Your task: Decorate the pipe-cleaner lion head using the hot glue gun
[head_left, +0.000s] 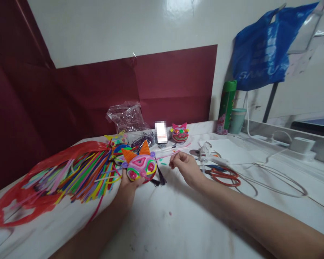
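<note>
My left hand (pixel 129 183) is closed around the underside of a colourful craft animal head (pixel 142 166) with orange ears, ringed red eyes and a pink and yellow face. A black tassel (pixel 160 177) hangs beside it. To the right, my right hand (pixel 185 166) is raised a little above the table, its fingers curled together; whatever they may pinch is too small to make out. Pink chenille stems (pixel 172 155) and small green scraps (pixel 162 162) lie just beyond the fingers. Orange-handled scissors (pixel 226 178) rest near my right forearm.
Bundled chenille stems (pixel 89 176) lie on a red plastic bag (pixel 24 214) at left. A second craft head (pixel 180 133) stands at the back. A glue gun (pixel 209 154) and its looping cable (pixel 283 180) occupy the right, near a spray can (pixel 226 108) and green cup (pixel 237 121).
</note>
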A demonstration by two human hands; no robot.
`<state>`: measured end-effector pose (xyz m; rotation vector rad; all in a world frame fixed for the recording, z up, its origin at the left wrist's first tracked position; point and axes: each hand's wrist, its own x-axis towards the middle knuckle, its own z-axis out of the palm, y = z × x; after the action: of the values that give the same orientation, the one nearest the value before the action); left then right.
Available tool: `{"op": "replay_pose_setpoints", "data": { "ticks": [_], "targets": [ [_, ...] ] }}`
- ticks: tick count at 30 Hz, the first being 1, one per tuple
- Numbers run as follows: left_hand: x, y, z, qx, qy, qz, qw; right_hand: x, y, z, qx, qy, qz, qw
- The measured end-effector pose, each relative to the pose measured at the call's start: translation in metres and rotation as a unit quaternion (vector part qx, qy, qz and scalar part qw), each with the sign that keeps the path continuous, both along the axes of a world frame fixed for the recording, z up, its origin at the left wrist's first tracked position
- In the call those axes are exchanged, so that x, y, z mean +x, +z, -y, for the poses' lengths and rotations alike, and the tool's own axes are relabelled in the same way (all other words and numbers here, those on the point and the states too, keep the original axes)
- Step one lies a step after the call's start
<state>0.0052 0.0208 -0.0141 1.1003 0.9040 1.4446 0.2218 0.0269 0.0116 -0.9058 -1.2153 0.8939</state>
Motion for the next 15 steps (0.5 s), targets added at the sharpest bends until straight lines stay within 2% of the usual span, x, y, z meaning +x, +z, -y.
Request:
{"op": "replay_pose_setpoints", "data": {
  "ticks": [3, 10, 12, 15],
  "targets": [
    [0.001, 0.002, -0.001, -0.016, 0.008, 0.017, 1.000, -0.002, -0.003, 0.000, -0.001, -0.008, -0.004, 1.000],
    [0.003, 0.003, -0.002, -0.051, -0.001, 0.049, 0.998, -0.009, -0.004, 0.007, 0.002, 0.034, 0.030, 0.999],
    [0.005, 0.003, 0.000, -0.056, -0.011, 0.046, 0.997, -0.010, -0.003, 0.012, 0.031, 0.040, 0.071, 0.996],
    [0.008, 0.005, 0.005, -0.055, -0.035, 0.030, 0.997, -0.011, -0.002, 0.019, 0.129, 0.025, 0.165, 0.977]
  ]
}}
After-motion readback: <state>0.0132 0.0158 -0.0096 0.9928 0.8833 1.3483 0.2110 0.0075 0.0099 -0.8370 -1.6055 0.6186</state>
